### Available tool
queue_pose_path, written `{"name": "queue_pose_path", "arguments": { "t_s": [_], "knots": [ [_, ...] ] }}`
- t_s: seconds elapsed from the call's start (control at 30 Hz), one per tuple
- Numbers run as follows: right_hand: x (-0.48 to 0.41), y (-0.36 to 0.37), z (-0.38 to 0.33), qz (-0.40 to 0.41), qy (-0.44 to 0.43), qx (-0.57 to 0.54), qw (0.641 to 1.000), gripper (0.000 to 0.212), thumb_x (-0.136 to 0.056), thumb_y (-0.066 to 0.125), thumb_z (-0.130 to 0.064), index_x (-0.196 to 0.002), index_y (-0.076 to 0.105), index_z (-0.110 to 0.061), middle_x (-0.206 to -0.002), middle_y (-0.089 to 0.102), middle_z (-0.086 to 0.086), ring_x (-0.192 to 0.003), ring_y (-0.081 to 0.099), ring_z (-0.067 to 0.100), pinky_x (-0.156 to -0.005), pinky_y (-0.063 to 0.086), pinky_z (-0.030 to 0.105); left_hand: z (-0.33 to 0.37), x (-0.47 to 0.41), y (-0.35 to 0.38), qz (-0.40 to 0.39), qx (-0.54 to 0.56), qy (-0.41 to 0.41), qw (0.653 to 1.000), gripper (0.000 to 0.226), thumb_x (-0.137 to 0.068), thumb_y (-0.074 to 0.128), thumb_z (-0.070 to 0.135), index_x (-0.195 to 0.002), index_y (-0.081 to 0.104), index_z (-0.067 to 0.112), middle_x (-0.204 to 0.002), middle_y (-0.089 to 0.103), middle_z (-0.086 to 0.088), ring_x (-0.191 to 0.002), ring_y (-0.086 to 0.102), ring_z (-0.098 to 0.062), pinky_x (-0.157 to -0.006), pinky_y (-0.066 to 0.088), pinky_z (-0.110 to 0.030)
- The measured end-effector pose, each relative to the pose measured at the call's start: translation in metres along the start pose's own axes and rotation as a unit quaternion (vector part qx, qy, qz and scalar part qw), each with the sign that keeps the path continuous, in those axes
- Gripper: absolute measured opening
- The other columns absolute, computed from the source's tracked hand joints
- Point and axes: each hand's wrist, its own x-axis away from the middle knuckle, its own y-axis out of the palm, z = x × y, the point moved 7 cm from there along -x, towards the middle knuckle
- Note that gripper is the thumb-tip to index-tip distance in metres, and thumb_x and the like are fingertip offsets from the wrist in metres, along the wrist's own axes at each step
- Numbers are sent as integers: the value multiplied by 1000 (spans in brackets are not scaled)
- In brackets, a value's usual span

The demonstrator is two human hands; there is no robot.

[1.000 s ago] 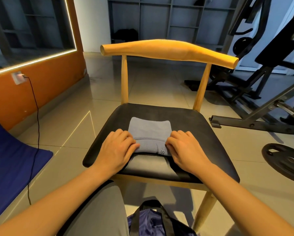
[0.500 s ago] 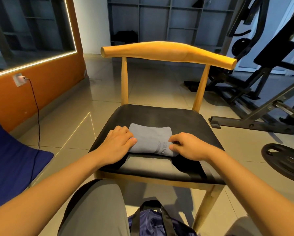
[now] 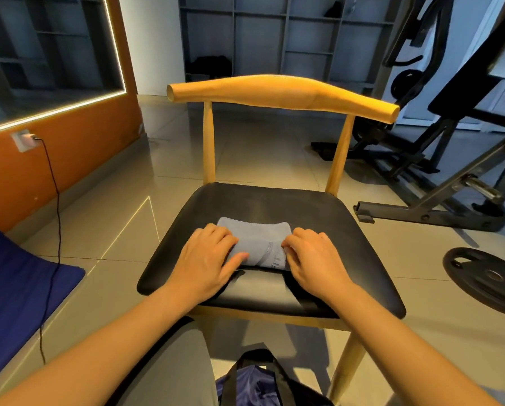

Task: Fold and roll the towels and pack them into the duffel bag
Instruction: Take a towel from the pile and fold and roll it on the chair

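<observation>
Right hand [image 3: 312, 259] shifted onto towel [image 3: 260, 238] edge, apparently gripping it.

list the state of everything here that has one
towel: folded, partly rolled, lying on the chair seat
left hand: fingers curled over the towel's left end
right hand: fingers curled on the towel's right end
duffel bag: on the floor below the seat, open or zipped unclear
plug: in the wall socket
weight plate: flat on the floor
</observation>
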Motion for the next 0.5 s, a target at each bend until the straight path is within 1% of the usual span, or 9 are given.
{"name": "queue_pose_path", "arguments": {
  "t_s": [0.03, 0.1, 0.13, 0.2, 0.27, 0.33, 0.4, 0.47, 0.5],
  "knots": [
    [6, 2, -1, 3, -7, -7, 1000, 23, -100, 50, -38, -105, 64, -21, -99, 60, -4, -90, 56, 21, -81, 44, 39, -1, 5, 3, -18, -6, 2, 1000, 39, -97, 54, 53, -108, 67, 18, -106, 62, 3, -94, 54, -18, -78, 47, -35],
    [14, 10, -1, -15, -17, -6, 1000, 32, -95, 56, -50, -109, 59, -21, -102, 60, -4, -91, 55, 20, -82, 44, 39, -6, 9, 8, -44, -4, -12, 999, 46, -95, 53, 58, -118, 64, 20, -112, 62, 4, -99, 55, -17, -81, 49, -34],
    [16, 11, -1, -21, -18, -6, 1000, 35, -94, 59, -51, -111, 58, -21, -104, 60, -3, -92, 55, 21, -83, 44, 39, -8, 9, 9, -54, 6, -22, 998, 46, -96, 50, 59, -120, 63, 21, -113, 61, 5, -99, 54, -16, -82, 49, -34],
    [12, 9, 1, -28, -18, -4, 999, 32, -97, 58, -49, -113, 59, -21, -106, 62, -3, -95, 57, 22, -87, 44, 39, -10, 2, 12, -78, 27, -41, 996, 43, -99, 46, 59, -119, 61, 24, -113, 58, 7, -98, 51, -13, -84, 45, -32],
    [3, 3, 1, -58, -22, 0, 998, 29, -100, 54, -48, -109, 60, -21, -104, 64, -2, -94, 57, 22, -88, 44, 40, -13, -4, 14, -106, 31, -47, 993, 38, -101, 43, 57, -117, 59, 26, -115, 53, 9, -100, 46, -11, -88, 41, -30],
    [-5, 0, 1, -126, -15, -28, 992, 29, -101, 53, -46, -96, 60, -18, -92, 63, -1, -84, 56, 21, -79, 44, 39, -15, -8, 15, -129, 36, -45, 990, 35, -102, 38, 54, -109, 57, 26, -113, 49, 9, -100, 42, -10, -90, 38, -30],
    [-11, 3, 7, -213, 13, -93, 973, 35, -101, 55, -43, -86, 59, -11, -77, 57, 1, -70, 50, 20, -67, 39, 36, -15, -12, 15, -155, 48, -45, 986, 34, -104, 33, 50, -99, 55, 25, -108, 45, 9, -96, 39, -10, -89, 35, -29],
    [-15, 9, 13, -270, 57, -161, 947, 42, -101, 56, -40, -85, 60, -1, -72, 50, 6, -66, 45, 20, -65, 37, 37, -16, -17, 17, -188, 43, -51, 980, 38, -106, 30, 45, -91, 56, 21, -104, 43, 8, -93, 37, -11, -87, 33, -29],
    [-17, 10, 16, -279, 74, -174, 942, 44, -100, 57, -41, -83, 59, 1, -70, 48, 8, -65, 43, 20, -64, 36, 38, -17, -20, 19, -202, 34, -58, 977, 41, -107, 29, 43, -87, 56, 19, -102, 43, 7, -92, 38, -11, -86, 34, -30]
  ]
}}
